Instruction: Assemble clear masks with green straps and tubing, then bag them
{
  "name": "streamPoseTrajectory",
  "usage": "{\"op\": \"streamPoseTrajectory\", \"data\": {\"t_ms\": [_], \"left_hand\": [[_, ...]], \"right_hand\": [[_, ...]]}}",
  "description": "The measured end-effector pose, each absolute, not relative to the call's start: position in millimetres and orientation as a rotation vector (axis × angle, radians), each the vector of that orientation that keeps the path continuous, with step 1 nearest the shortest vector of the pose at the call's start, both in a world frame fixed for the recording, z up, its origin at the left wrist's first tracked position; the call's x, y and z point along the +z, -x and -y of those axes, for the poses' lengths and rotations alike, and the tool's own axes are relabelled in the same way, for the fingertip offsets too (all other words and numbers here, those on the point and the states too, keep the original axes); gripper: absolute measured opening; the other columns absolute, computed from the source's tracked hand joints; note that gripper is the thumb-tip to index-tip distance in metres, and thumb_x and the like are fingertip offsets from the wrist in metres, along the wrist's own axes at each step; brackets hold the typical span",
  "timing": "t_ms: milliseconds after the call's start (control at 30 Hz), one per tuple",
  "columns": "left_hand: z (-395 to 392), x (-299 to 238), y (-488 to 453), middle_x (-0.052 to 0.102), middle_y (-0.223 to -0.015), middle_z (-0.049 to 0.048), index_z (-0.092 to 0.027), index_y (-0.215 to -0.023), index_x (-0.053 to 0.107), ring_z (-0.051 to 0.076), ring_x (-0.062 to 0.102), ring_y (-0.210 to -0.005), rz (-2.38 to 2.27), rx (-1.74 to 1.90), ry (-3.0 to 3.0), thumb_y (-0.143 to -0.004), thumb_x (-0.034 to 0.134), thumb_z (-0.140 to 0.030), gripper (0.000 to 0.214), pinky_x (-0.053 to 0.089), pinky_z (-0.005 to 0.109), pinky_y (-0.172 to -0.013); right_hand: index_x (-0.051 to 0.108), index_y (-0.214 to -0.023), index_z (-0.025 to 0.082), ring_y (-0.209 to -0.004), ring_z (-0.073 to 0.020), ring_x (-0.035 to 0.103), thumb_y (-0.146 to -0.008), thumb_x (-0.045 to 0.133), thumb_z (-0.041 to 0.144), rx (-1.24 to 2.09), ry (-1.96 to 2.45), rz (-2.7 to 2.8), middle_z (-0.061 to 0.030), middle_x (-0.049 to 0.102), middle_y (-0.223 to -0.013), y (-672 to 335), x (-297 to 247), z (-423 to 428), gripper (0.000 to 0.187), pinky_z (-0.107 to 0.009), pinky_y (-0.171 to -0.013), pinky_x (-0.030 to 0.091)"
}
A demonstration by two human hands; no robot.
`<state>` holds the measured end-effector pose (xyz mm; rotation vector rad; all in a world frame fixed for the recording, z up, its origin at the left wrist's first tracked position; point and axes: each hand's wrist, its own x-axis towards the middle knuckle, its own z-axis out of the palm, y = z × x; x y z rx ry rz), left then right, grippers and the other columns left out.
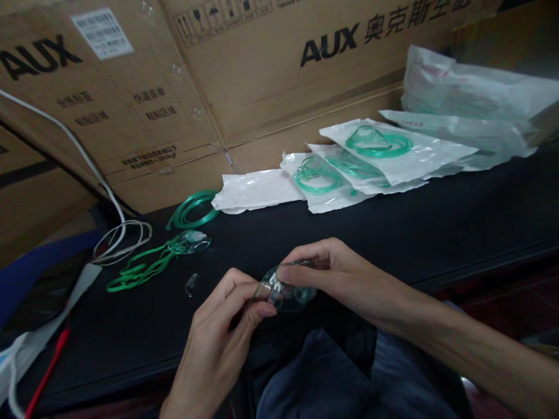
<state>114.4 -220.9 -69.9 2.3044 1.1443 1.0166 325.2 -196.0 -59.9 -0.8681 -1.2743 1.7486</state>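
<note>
Both my hands hold a clear, green-tinted plastic mask point(286, 291) just over the near edge of the black table point(437, 233). My left hand point(222, 326) pinches its left rim between thumb and fingers. My right hand point(323, 270) curls over its top from the right. A second mask with a green strap point(174, 250) lies on the table to the left, and a small clear plastic piece point(191, 284) lies near my left hand. A coil of green tubing point(192, 210) rests behind them.
Sealed white pouches point(384, 148) holding green tubing lie overlapped along the back right, with more bags point(463, 87) piled beyond. Large AUX cardboard boxes point(271, 75) wall the back. White cable point(117, 233) and a red lead point(48, 366) lie at the left.
</note>
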Motion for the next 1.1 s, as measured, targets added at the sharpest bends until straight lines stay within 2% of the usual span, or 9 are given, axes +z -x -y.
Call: {"op": "streamPoseTrajectory", "data": {"t_ms": [267,533,867,1100], "left_hand": [[223.1,-76.1,-123.1,0.058,-0.083,-0.0007,-0.021,-0.089,0.061,0.010,0.053,-0.066,-1.251,1.112,-2.422,-0.098,0.051,-0.007,0.019,0.041,0.018,-0.058],[222.2,-77.4,-122.2,0.053,-0.079,-0.0006,-0.021,-0.082,0.056,0.012,0.055,-0.069,-1.320,1.053,-2.230,-0.104,0.045,-0.019,0.024,0.045,0.021,-0.064],[227.1,-74.8,-125.0,0.046,-0.072,-0.0022,-0.020,-0.074,0.053,0.011,0.046,-0.059,-1.314,1.031,-2.195,-0.106,0.042,-0.025,0.034,0.038,0.021,-0.054],[227.3,-75.5,-128.1,0.047,-0.070,-0.0021,-0.020,-0.073,0.052,0.011,0.046,-0.057,-1.341,1.042,-2.116,-0.107,0.040,-0.031,0.038,0.038,0.022,-0.053]], "right_hand": [[0.082,-0.091,0.014,-0.081,-0.0167,0.064,-0.081,0.081,0.044,1.701,0.849,1.333,-0.0060,0.077,-0.085,-326.3,-62.4,194.2,0.032,-0.028,-0.076,0.045],[0.083,-0.091,0.015,-0.083,-0.0168,0.065,-0.080,0.082,0.045,1.749,0.806,1.310,-0.0053,0.076,-0.086,-328.2,-60.4,194.6,0.032,-0.028,-0.078,0.046],[0.083,-0.092,0.014,-0.081,-0.0158,0.063,-0.077,0.085,0.045,1.801,0.809,1.313,-0.0054,0.076,-0.086,-329.1,-58.8,193.8,0.035,-0.027,-0.075,0.046],[0.083,-0.096,0.015,-0.082,-0.0158,0.064,-0.079,0.084,0.044,1.829,0.770,1.299,-0.0053,0.076,-0.087,-330.9,-59.9,193.6,0.034,-0.026,-0.076,0.048]]}}
